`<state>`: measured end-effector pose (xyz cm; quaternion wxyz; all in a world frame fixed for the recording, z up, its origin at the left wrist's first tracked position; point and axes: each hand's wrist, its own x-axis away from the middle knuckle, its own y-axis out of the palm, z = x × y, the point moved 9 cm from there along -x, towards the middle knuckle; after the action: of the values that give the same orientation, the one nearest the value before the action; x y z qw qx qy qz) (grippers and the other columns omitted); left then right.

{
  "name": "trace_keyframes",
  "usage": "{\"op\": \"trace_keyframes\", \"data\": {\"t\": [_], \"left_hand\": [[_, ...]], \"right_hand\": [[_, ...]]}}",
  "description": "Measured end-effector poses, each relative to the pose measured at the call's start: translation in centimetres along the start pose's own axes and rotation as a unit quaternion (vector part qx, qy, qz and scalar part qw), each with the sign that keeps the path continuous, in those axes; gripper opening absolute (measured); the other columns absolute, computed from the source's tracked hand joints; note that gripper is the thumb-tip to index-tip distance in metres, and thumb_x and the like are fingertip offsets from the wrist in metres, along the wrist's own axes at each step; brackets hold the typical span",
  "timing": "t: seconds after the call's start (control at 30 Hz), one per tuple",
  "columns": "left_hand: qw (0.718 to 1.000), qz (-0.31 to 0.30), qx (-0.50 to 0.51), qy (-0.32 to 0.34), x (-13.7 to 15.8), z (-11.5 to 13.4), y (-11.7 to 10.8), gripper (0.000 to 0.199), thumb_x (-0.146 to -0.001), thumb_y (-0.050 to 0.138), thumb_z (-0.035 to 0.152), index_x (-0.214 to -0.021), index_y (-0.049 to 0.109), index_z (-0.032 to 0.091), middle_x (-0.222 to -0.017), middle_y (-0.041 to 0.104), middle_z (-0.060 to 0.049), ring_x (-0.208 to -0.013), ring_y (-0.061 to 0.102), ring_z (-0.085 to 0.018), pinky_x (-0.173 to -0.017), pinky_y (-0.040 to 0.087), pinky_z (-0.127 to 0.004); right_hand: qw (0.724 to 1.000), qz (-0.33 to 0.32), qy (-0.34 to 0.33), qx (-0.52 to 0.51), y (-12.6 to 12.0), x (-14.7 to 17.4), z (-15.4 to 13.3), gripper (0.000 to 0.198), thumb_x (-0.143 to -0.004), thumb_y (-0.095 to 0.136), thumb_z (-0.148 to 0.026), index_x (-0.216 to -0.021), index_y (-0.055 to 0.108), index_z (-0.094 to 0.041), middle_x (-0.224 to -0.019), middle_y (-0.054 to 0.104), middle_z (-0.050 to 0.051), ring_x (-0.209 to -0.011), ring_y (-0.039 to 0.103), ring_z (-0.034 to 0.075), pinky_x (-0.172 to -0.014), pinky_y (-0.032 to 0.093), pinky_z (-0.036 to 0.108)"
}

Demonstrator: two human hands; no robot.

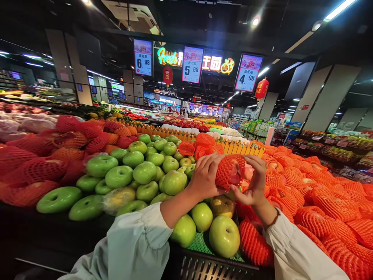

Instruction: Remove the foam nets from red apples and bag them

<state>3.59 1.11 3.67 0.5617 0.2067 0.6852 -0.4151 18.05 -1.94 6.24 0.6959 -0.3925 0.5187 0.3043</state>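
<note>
Both hands are raised over the fruit display around an apple (233, 175) in a red foam net, with some of its bare reddish skin showing at the right. My left hand (205, 175) is closed round the netted apple from the left, its thumb hidden. From the right, my right hand (253, 181) curves about it, the fingertips at the net's upper edge and the thumb at its lower side. Green apples (172, 182) are heaped to the left and below the hands. Close under my right wrist lies another fruit in a red net (255, 243).
Red-netted fruit (329, 194) is piled at the right, and pink and orange netted fruit (70, 151) at the left. A black crate edge (215, 268) runs along the front. Behind is a low yellow fence (241, 148); price screens (192, 65) hang above.
</note>
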Motion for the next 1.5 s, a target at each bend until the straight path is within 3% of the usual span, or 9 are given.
{"op": "trace_keyframes", "data": {"t": [0.17,0.3,0.57,0.77,0.97,1.1,1.23,1.4,1.5], "left_hand": [[0.999,-0.026,-0.019,-0.015,0.1,-0.4,0.7,0.08,-0.083,0.068,0.054,-0.146,0.04,0.015,-0.14,0.057,-0.019,-0.131,0.055,-0.033,-0.11,0.038,-0.048],[0.999,-0.015,-0.025,0.02,0.1,0.3,0.4,0.073,-0.089,0.063,0.045,-0.15,0.035,0.017,-0.141,0.056,-0.019,-0.13,0.055,-0.032,-0.107,0.041,-0.046],[0.998,-0.01,-0.046,0.038,0.2,0.6,0.1,0.058,-0.097,0.05,0.041,-0.148,0.04,0.016,-0.137,0.057,-0.019,-0.119,0.059,-0.032,-0.098,0.045,-0.045],[0.998,-0.007,0.027,0.048,-0.1,0.3,0.4,0.074,-0.096,0.058,0.052,-0.152,0.031,0.013,-0.138,0.058,-0.019,-0.127,0.058,-0.028,-0.108,0.046,-0.041],[0.999,-0.012,0.021,-0.026,-0.3,-0.9,0.4,0.06,-0.1,0.055,0.049,-0.146,0.041,0.013,-0.137,0.06,-0.016,-0.126,0.059,-0.027,-0.108,0.048,-0.042],[0.996,-0.035,0.024,-0.072,-0.2,-1.4,0.8,0.05,-0.101,0.05,0.046,-0.137,0.051,0.011,-0.134,0.061,-0.016,-0.127,0.058,-0.028,-0.108,0.047,-0.043],[0.993,-0.06,0.024,-0.097,-0.1,-1.8,1.3,0.048,-0.1,0.052,0.044,-0.133,0.055,0.011,-0.136,0.059,-0.016,-0.126,0.057,-0.03,-0.106,0.048,-0.046],[0.99,-0.074,0.022,-0.115,0.0,-2.1,1.5,0.043,-0.099,0.052,0.044,-0.128,0.059,0.014,-0.137,0.058,-0.015,-0.127,0.056,-0.03,-0.107,0.047,-0.046],[0.99,-0.074,0.016,-0.118,0.0,-2.2,1.5,0.041,-0.099,0.052,0.045,-0.126,0.06,0.015,-0.137,0.057,-0.015,-0.126,0.057,-0.03,-0.106,0.048,-0.047]], "right_hand": [[0.997,-0.071,0.014,-0.002,1.1,-0.1,-0.1,0.091,-0.08,0.062,-0.074,-0.155,0.035,-0.03,-0.149,0.034,0.015,-0.141,0.036,0.036,-0.113,0.039,0.06],[0.991,-0.133,0.03,0.004,2.7,0.2,0.3,0.113,-0.065,0.079,-0.072,-0.158,0.027,-0.034,-0.158,0.021,0.015,-0.15,0.027,0.038,-0.12,0.034,0.063],[0.989,-0.137,0.054,-0.031,3.7,0.5,1.4,0.092,-0.071,0.085,-0.046,-0.146,0.037,-0.025,-0.138,0.051,0.012,-0.134,0.049,0.024,-0.114,0.046,0.045],[0.976,-0.104,0.165,-0.097,3.3,1.2,3.8,0.078,-0.073,0.077,-0.056,-0.136,0.046,-0.021,-0.132,0.055,0.012,-0.122,0.057,0.024,-0.109,0.048,0.047],[0.814,0.131,0.497,-0.271,0.4,4.4,13.1,0.083,-0.059,0.075,-0.063,-0.12,0.043,-0.017,-0.118,0.058,0.012,-0.101,0.062,0.022,-0.097,0.055,0.044],[0.834,0.227,0.5,-0.041,-6.6,6.3,18.2,0.093,-0.059,0.076,-0.064,-0.128,0.035,-0.018,-0.119,0.055,0.011,-0.103,0.057,0.02,-0.099,0.052,0.043],[0.833,0.151,0.516,0.13,-8.8,8.7,21.4,0.107,-0.053,0.077,-0.074,-0.133,0.039,-0.012,-0.103,0.053,0.011,-0.092,0.05,0.022,-0.095,0.049,0.05],[0.877,-0.12,0.43,0.178,-2.1,9.3,20.7,0.102,-0.067,0.07,-0.065,-0.146,0.041,-0.007,-0.127,0.047,0.02,-0.119,0.049,0.033,-0.111,0.04,0.052],[0.856,-0.267,0.38,0.23,2.0,10.4,19.7,0.089,-0.076,0.068,-0.049,-0.151,0.04,-0.012,-0.137,0.041,0.021,-0.128,0.047,0.037,-0.112,0.04,0.052]]}}
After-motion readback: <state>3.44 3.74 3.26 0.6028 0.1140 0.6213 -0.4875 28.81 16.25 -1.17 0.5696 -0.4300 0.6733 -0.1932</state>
